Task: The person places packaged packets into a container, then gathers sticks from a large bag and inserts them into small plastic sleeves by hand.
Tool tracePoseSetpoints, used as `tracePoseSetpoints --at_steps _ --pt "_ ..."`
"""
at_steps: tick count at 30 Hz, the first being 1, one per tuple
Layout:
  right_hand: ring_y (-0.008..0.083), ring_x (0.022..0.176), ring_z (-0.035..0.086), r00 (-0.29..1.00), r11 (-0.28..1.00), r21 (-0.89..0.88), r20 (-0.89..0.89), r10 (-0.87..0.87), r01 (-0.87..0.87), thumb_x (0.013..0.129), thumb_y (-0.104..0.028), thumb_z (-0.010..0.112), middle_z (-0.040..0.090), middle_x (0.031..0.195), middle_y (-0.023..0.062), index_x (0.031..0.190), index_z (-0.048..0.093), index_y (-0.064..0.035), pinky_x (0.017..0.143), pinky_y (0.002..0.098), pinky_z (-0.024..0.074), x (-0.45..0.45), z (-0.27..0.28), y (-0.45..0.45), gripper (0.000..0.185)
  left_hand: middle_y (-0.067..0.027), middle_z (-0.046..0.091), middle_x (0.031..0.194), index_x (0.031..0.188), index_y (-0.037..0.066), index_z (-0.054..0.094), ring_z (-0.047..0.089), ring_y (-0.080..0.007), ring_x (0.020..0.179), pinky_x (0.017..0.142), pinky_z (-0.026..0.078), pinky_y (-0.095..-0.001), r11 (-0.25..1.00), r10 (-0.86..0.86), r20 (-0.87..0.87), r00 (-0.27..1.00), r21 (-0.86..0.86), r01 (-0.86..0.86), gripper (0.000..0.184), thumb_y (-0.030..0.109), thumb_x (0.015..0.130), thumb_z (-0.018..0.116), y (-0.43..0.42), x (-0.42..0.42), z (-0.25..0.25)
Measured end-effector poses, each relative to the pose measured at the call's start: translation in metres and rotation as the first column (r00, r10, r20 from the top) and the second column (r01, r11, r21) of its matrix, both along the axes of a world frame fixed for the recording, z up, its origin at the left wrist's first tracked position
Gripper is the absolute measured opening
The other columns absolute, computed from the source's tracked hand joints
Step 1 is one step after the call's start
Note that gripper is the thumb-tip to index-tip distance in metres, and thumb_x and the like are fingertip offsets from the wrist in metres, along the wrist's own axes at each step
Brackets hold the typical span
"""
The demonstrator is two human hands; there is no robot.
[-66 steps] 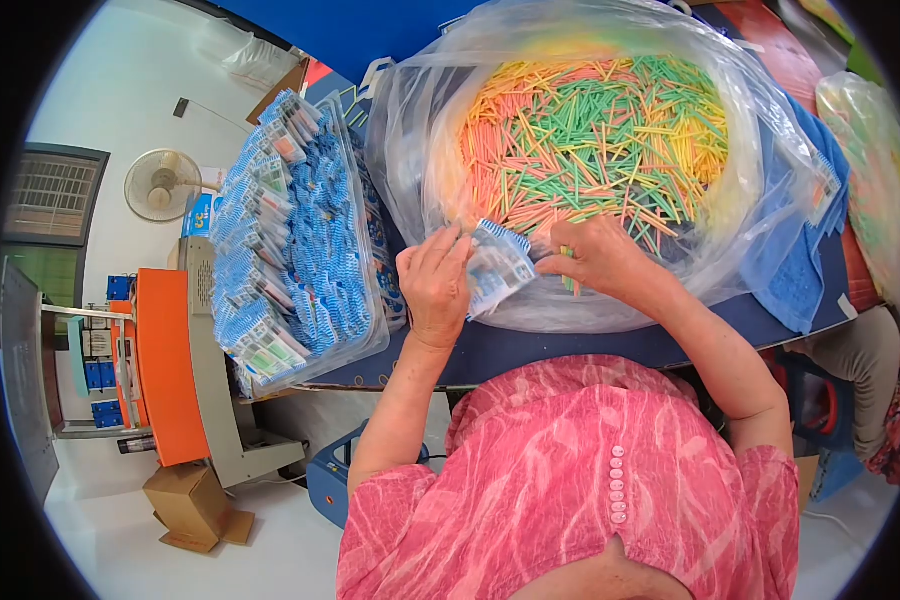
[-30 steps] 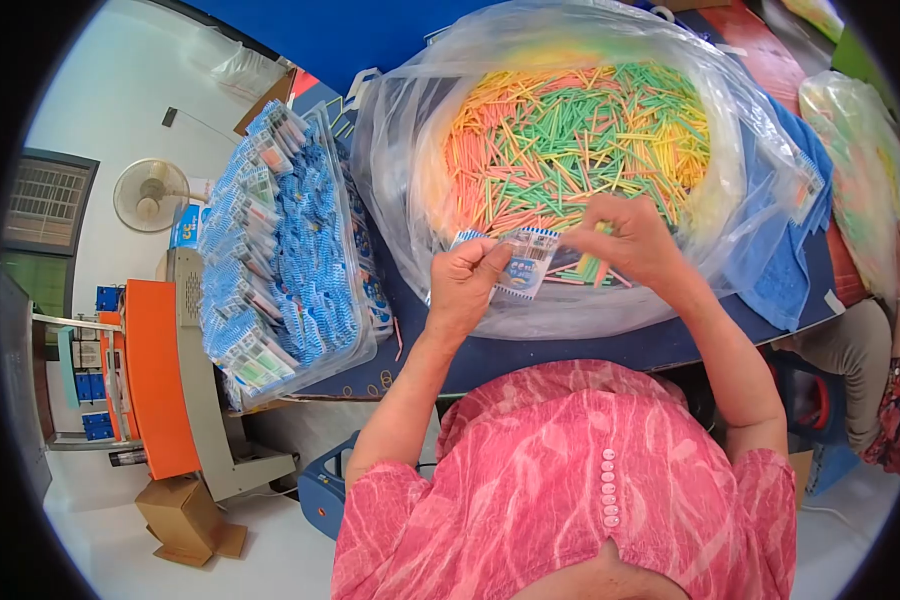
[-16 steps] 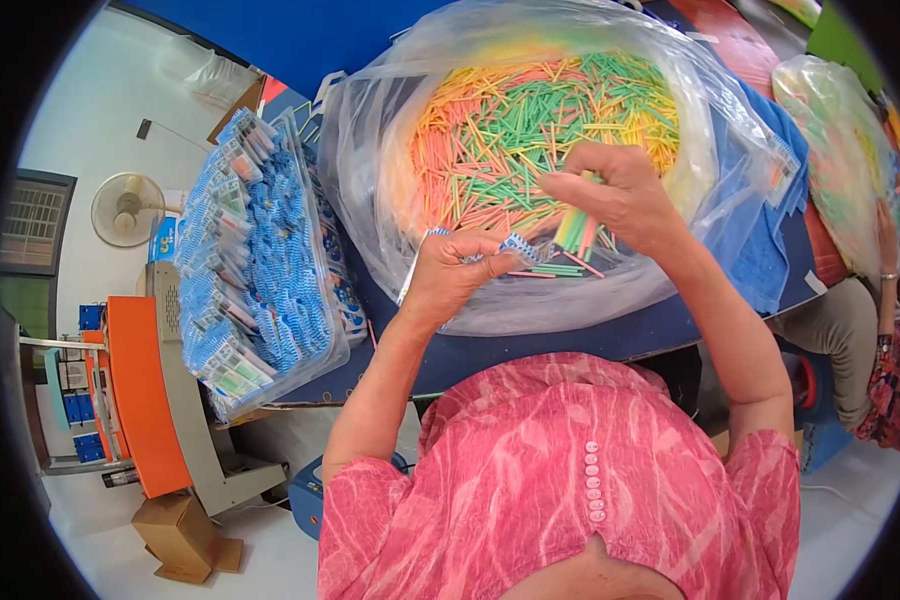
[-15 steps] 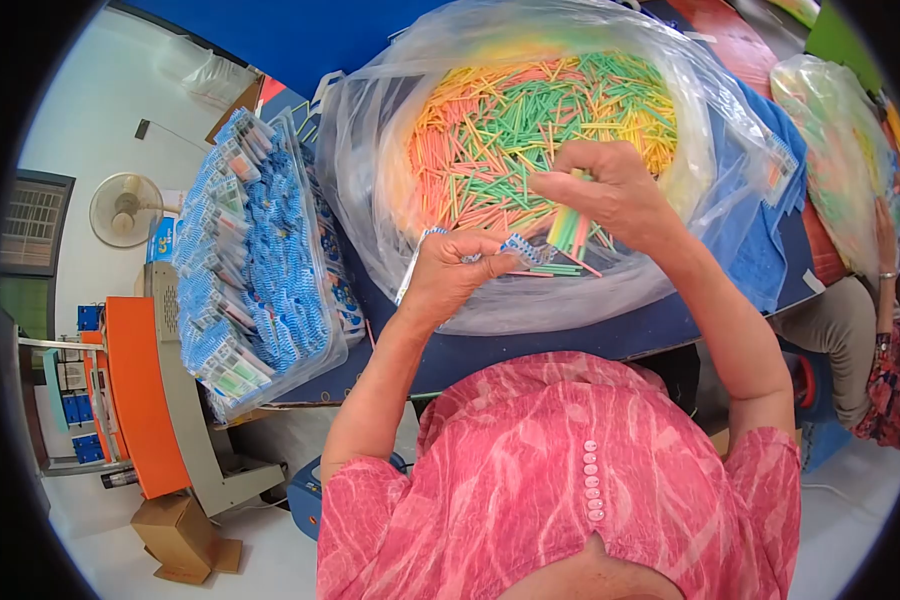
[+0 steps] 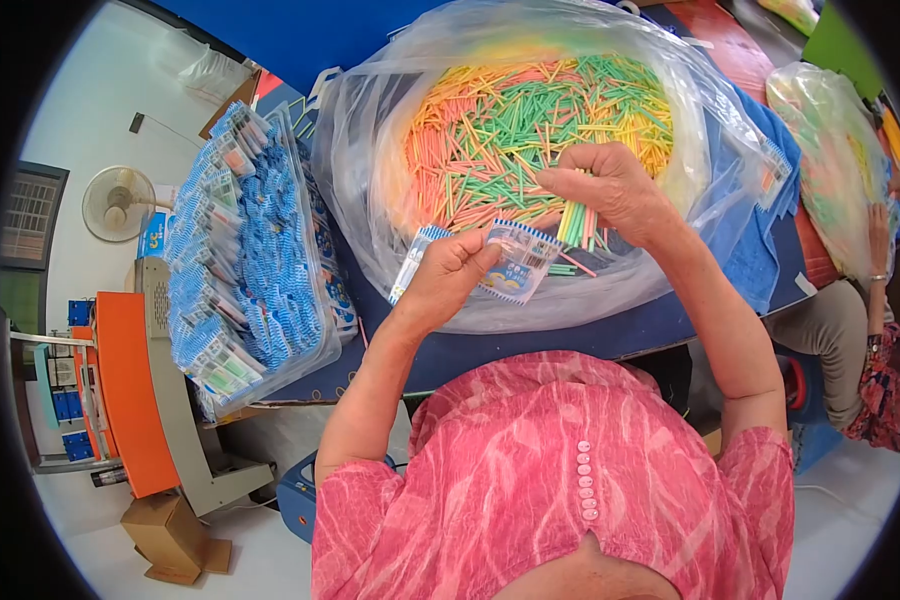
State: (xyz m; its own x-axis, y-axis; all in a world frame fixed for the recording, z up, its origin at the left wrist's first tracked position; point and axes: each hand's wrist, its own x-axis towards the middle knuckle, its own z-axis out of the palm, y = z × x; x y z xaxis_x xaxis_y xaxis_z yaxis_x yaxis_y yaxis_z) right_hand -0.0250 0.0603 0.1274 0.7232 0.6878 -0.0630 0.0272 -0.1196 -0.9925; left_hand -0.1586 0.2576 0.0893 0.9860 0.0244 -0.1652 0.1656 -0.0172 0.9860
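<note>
Right grip [image 5: 618, 192] pinches sticks [image 5: 577, 222] between packet [image 5: 518, 264] and towel [image 5: 748, 265].

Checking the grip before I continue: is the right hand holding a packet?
No, the right hand pinches a bunch of colored sticks, while the left hand holds a packet.

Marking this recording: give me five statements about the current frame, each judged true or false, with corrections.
1. The left hand holds a printed packet. True.
2. The right hand is empty. False: it holds a stick bundle.
3. The loose sticks are all green. False: pink, yellow and orange ones show too.
4. A blue cloth lies right of the clear bag. True.
5. A fan shows at left. True.
</note>
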Motion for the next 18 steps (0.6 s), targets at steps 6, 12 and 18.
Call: tracePoseSetpoints --at_steps 6,12,18 --pt "0.0017 0.054 0.052 0.992 0.989 0.111 0.093 0.084 -0.094 0.089 -0.024 0.069 0.050 0.061 -0.0058 0.067 0.062 -0.0061 0.045 0.0198 0.0333 0.000 -0.013 -0.002 0.030 0.0003 0.068 0.086 0.090 0.000 0.072 0.057 -0.0051 0.078 0.071 0.046 -0.0225 0.977 0.043 0.024 0.999 0.206 -0.047 0.013 0.012 0.090 0.067 0.011 -0.005 0.002" --pt "0.0017 0.058 0.055 0.992 0.997 0.005 -0.097 0.083 -0.083 0.089 -0.024 0.069 0.054 0.065 -0.0048 0.067 0.062 -0.0056 0.046 0.0191 0.0328 -0.002 0.001 -0.008 0.030 -0.0042 0.070 0.089 0.087 -0.001 0.072 0.060 -0.0093 0.083 0.077 0.047 -0.0258 0.988 0.053 0.146 0.988 0.135 -0.073 0.011 0.009 0.084 0.073 0.008 0.001 0.007" --pt "0.0035 0.059 0.053 0.994 0.994 -0.046 -0.055 0.093 -0.095 0.086 -0.025 0.072 0.056 0.063 -0.0039 0.066 0.061 -0.0033 0.047 0.0222 0.0345 -0.004 0.000 -0.004 0.032 -0.0039 0.071 0.092 0.088 0.000 0.073 0.060 -0.0096 0.088 0.081 0.046 -0.0270 0.984 -0.003 0.148 0.989 0.176 -0.024 0.010 0.010 0.084 0.073 0.006 0.003 0.004"
